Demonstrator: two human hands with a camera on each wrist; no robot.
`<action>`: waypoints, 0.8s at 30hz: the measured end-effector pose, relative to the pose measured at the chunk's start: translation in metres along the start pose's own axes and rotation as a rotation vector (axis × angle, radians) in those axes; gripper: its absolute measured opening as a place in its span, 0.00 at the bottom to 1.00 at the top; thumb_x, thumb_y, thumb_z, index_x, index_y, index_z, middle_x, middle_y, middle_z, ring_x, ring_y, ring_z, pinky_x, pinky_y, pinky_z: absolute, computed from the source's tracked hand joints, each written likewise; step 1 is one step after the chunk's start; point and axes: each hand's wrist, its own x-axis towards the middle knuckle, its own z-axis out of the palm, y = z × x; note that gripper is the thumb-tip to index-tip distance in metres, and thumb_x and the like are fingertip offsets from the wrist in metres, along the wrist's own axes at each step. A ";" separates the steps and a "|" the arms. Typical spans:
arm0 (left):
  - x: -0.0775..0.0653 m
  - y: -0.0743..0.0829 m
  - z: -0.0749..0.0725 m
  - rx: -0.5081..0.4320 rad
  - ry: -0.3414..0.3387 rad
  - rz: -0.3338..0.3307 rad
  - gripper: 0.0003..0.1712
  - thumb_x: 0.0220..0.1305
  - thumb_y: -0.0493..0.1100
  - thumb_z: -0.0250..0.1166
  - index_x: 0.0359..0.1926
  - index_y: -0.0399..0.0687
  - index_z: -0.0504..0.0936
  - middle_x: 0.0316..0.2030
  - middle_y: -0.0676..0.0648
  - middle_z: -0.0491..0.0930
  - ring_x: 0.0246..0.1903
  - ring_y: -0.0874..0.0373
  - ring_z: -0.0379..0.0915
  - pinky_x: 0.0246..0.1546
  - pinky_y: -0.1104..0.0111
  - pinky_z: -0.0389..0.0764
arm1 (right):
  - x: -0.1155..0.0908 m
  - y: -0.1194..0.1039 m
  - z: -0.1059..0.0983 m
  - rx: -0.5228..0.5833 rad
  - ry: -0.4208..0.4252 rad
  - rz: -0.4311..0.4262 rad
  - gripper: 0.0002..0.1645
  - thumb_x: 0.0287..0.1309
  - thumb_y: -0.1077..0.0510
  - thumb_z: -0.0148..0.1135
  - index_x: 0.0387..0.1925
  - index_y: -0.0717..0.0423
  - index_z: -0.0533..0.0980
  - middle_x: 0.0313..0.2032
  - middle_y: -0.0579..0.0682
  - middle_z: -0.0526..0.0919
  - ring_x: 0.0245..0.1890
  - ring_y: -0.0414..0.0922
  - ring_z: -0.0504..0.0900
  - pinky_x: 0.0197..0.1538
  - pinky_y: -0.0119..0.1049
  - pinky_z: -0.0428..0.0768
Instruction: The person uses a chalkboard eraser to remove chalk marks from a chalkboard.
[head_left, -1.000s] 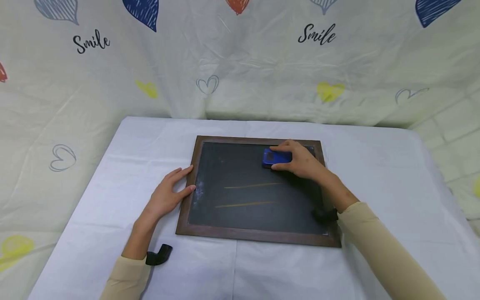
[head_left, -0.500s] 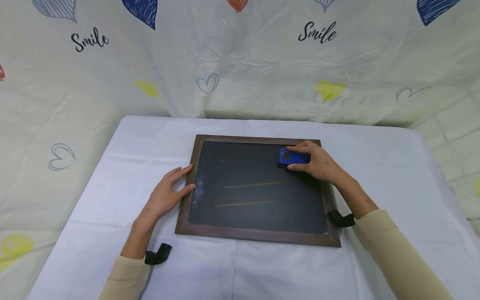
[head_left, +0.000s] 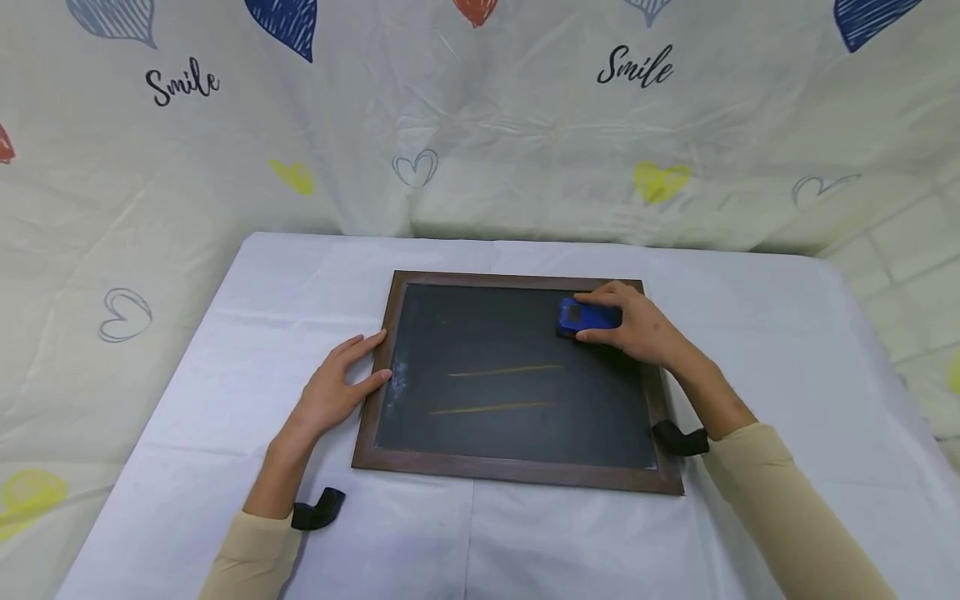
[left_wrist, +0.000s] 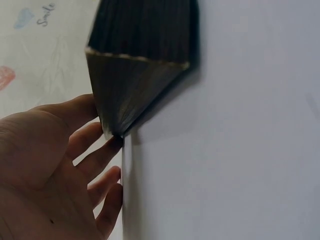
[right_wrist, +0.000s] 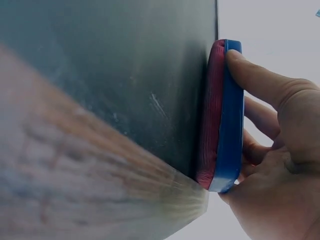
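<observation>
Head view: a blue eraser (head_left: 588,317) is gripped by the right hand (head_left: 637,332) at the upper right of a wood-framed chalkboard (head_left: 517,379) on the white-clothed surface (head_left: 750,333). Two yellow chalk lines (head_left: 498,389) are left unwiped. The frame's left edge is touched by the left hand (head_left: 333,392), fingers straight.

Left wrist view: a frame corner (left_wrist: 117,132) is met by extended fingers (left_wrist: 97,160); with so light a hold, the board could probably slide.

Right wrist view: the eraser (right_wrist: 230,115), blue-backed with a red felt pad, is pressed flat; a tilt might smear the chalk.
</observation>
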 end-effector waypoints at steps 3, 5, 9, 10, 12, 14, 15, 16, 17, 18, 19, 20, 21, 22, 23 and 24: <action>0.001 0.000 0.001 0.000 -0.001 0.002 0.40 0.73 0.54 0.67 0.80 0.62 0.63 0.81 0.35 0.56 0.80 0.33 0.50 0.73 0.30 0.59 | -0.004 0.000 -0.001 0.000 -0.001 -0.003 0.41 0.63 0.48 0.75 0.73 0.53 0.72 0.65 0.61 0.72 0.68 0.63 0.70 0.69 0.65 0.70; 0.002 0.000 0.001 0.003 -0.001 0.005 0.40 0.73 0.54 0.66 0.80 0.62 0.63 0.81 0.35 0.56 0.80 0.33 0.50 0.73 0.30 0.59 | -0.008 0.000 0.000 0.005 0.000 -0.006 0.41 0.62 0.48 0.75 0.73 0.53 0.72 0.64 0.60 0.72 0.68 0.62 0.70 0.69 0.65 0.70; 0.001 0.000 0.001 -0.001 0.000 0.005 0.40 0.73 0.54 0.67 0.80 0.61 0.63 0.81 0.34 0.56 0.80 0.33 0.50 0.73 0.30 0.59 | -0.016 -0.001 0.005 0.008 0.005 -0.018 0.40 0.62 0.48 0.76 0.72 0.53 0.73 0.63 0.59 0.73 0.66 0.60 0.71 0.67 0.63 0.72; 0.001 0.000 0.001 -0.003 -0.001 0.003 0.40 0.73 0.54 0.67 0.80 0.61 0.63 0.81 0.34 0.56 0.80 0.33 0.50 0.73 0.30 0.59 | -0.018 -0.001 0.007 0.006 0.008 -0.022 0.40 0.61 0.48 0.76 0.72 0.53 0.73 0.62 0.59 0.73 0.65 0.60 0.71 0.66 0.63 0.73; 0.000 0.001 0.001 -0.012 -0.001 -0.001 0.40 0.73 0.54 0.67 0.80 0.61 0.63 0.81 0.34 0.55 0.80 0.32 0.50 0.73 0.30 0.58 | -0.023 -0.003 0.009 0.000 0.013 -0.026 0.40 0.61 0.49 0.76 0.72 0.54 0.74 0.62 0.59 0.74 0.64 0.60 0.72 0.64 0.62 0.74; 0.000 0.001 0.001 -0.013 -0.001 -0.004 0.39 0.73 0.54 0.67 0.80 0.61 0.63 0.81 0.34 0.55 0.80 0.32 0.50 0.73 0.30 0.58 | -0.027 -0.003 0.012 -0.008 0.013 -0.028 0.40 0.61 0.49 0.76 0.71 0.54 0.74 0.62 0.59 0.74 0.63 0.59 0.72 0.64 0.62 0.75; 0.000 0.001 0.002 -0.013 -0.001 -0.004 0.39 0.73 0.54 0.66 0.80 0.61 0.63 0.81 0.34 0.55 0.80 0.32 0.50 0.73 0.29 0.58 | -0.029 -0.003 0.013 -0.010 0.012 -0.028 0.40 0.61 0.49 0.77 0.71 0.54 0.75 0.62 0.59 0.74 0.63 0.60 0.72 0.64 0.62 0.75; 0.000 0.001 0.002 -0.014 -0.002 -0.005 0.39 0.73 0.54 0.66 0.80 0.61 0.63 0.81 0.34 0.55 0.80 0.32 0.49 0.73 0.29 0.58 | -0.031 -0.003 0.013 -0.010 0.014 -0.032 0.40 0.60 0.50 0.77 0.71 0.54 0.75 0.61 0.59 0.74 0.63 0.59 0.72 0.64 0.62 0.76; 0.000 0.001 0.002 -0.015 -0.002 -0.006 0.39 0.73 0.54 0.66 0.80 0.62 0.63 0.81 0.35 0.55 0.80 0.32 0.49 0.73 0.29 0.58 | -0.033 -0.004 0.014 -0.008 0.012 -0.037 0.40 0.60 0.50 0.77 0.71 0.54 0.75 0.61 0.59 0.74 0.63 0.60 0.72 0.63 0.62 0.76; 0.000 0.001 0.002 -0.014 -0.001 -0.006 0.39 0.73 0.54 0.66 0.80 0.62 0.63 0.81 0.35 0.55 0.80 0.32 0.49 0.73 0.29 0.58 | -0.034 -0.004 0.015 -0.007 0.012 -0.040 0.40 0.60 0.50 0.77 0.71 0.54 0.75 0.61 0.58 0.74 0.63 0.59 0.73 0.63 0.62 0.76; 0.000 0.000 0.002 -0.014 0.000 -0.005 0.39 0.73 0.54 0.66 0.80 0.62 0.63 0.81 0.35 0.55 0.80 0.32 0.49 0.73 0.29 0.58 | -0.036 -0.004 0.017 -0.005 0.012 -0.042 0.40 0.59 0.50 0.78 0.71 0.54 0.75 0.61 0.58 0.74 0.63 0.59 0.73 0.63 0.62 0.76; 0.000 0.000 0.002 -0.016 0.000 -0.005 0.39 0.73 0.54 0.66 0.80 0.62 0.63 0.81 0.35 0.55 0.80 0.32 0.49 0.73 0.29 0.58 | -0.037 -0.004 0.017 -0.002 0.013 -0.045 0.40 0.59 0.51 0.78 0.70 0.54 0.75 0.61 0.58 0.74 0.62 0.59 0.73 0.63 0.61 0.76; -0.001 0.000 0.002 -0.016 0.001 -0.006 0.39 0.73 0.54 0.66 0.80 0.63 0.63 0.81 0.35 0.55 0.80 0.32 0.49 0.73 0.30 0.58 | -0.039 -0.005 0.018 -0.001 0.015 -0.046 0.40 0.58 0.51 0.78 0.70 0.54 0.76 0.60 0.58 0.75 0.62 0.58 0.73 0.62 0.60 0.77; -0.001 0.000 0.001 -0.017 0.002 -0.006 0.39 0.73 0.55 0.66 0.80 0.63 0.63 0.81 0.35 0.55 0.80 0.33 0.49 0.73 0.30 0.58 | -0.040 -0.005 0.019 0.001 0.015 -0.047 0.40 0.58 0.51 0.78 0.70 0.54 0.76 0.60 0.57 0.75 0.61 0.58 0.73 0.62 0.60 0.77; -0.001 0.000 0.001 -0.017 0.003 -0.006 0.39 0.73 0.55 0.66 0.80 0.63 0.63 0.81 0.35 0.55 0.80 0.33 0.49 0.73 0.30 0.58 | -0.041 -0.006 0.020 0.002 0.016 -0.048 0.40 0.58 0.51 0.79 0.70 0.54 0.76 0.60 0.57 0.75 0.61 0.58 0.74 0.61 0.59 0.77; -0.001 0.000 0.001 -0.015 0.003 -0.006 0.39 0.73 0.54 0.66 0.80 0.62 0.63 0.81 0.35 0.55 0.80 0.33 0.49 0.73 0.30 0.58 | -0.042 -0.006 0.021 0.002 0.015 -0.046 0.39 0.58 0.51 0.79 0.70 0.54 0.76 0.60 0.57 0.75 0.61 0.57 0.74 0.61 0.58 0.77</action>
